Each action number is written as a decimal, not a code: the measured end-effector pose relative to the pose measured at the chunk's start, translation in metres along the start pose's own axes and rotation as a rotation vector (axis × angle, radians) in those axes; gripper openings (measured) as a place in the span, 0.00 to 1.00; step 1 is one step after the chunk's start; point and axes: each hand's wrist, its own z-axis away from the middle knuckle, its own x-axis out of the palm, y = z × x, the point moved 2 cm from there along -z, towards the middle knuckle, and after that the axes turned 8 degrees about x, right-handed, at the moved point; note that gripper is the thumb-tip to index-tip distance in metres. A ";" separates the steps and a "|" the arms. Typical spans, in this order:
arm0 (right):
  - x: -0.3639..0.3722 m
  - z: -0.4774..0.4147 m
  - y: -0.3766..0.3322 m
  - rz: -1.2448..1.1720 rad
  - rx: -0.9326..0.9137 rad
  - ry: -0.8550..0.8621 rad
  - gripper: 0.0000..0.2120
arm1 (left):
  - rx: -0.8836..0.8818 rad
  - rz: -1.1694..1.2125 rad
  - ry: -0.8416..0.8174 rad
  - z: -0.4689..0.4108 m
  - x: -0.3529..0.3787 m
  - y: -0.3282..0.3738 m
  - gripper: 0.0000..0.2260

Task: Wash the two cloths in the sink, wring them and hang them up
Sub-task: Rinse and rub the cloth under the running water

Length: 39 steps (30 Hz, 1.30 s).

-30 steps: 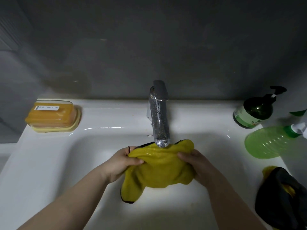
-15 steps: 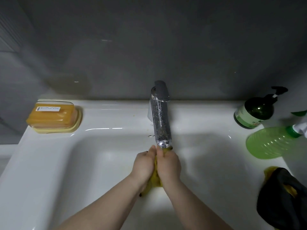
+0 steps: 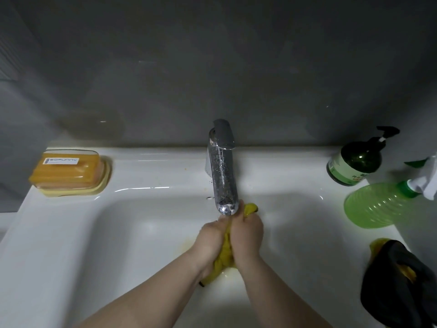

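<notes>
Now, yellow cloth (image 3: 226,253) bunched between left hand (image 3: 211,241) and right hand (image 3: 248,235), both clenched on it, under faucet (image 3: 223,176).

home bathroom | white sink (image 3: 71,233) | chrome tap (image 3: 223,176) | soap box (image 3: 71,171) | pump bottle (image 3: 354,162)

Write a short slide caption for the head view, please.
Both hands, left and right, squeeze a yellow cloth under the tap; a second cloth waits beside the sink.
</notes>
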 end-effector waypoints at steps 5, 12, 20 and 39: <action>0.011 0.027 0.002 0.020 -0.195 -0.097 0.21 | 0.098 -0.045 0.188 -0.013 -0.016 0.004 0.20; -0.017 -0.025 0.040 0.280 0.123 -0.242 0.21 | 0.058 -0.224 0.086 -0.015 -0.010 0.006 0.18; -0.053 -0.044 0.075 0.391 0.279 -0.203 0.32 | 0.018 -0.424 -0.150 -0.007 -0.030 0.016 0.13; -0.042 -0.018 -0.005 0.330 -0.361 -0.825 0.18 | 0.327 -1.166 -0.260 -0.003 -0.040 0.034 0.17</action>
